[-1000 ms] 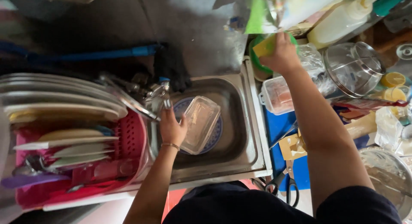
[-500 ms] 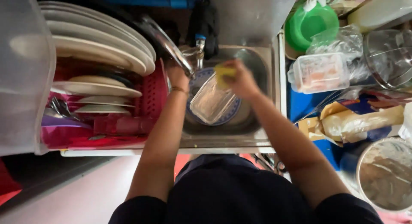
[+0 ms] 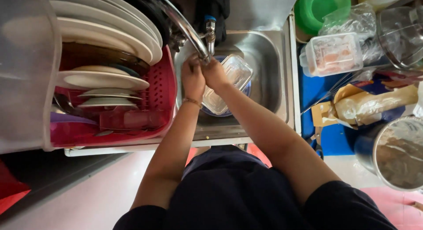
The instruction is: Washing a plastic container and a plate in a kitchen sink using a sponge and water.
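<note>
You had both hands together over the sink, under the tap: left hand and right hand closed around the clear container's edge, tilted above the blue plate so water could reach it. Red dish rack sat beside.

We see white plates stacked in a pink dish rack, a green bowl and a lidded food box on the right
</note>
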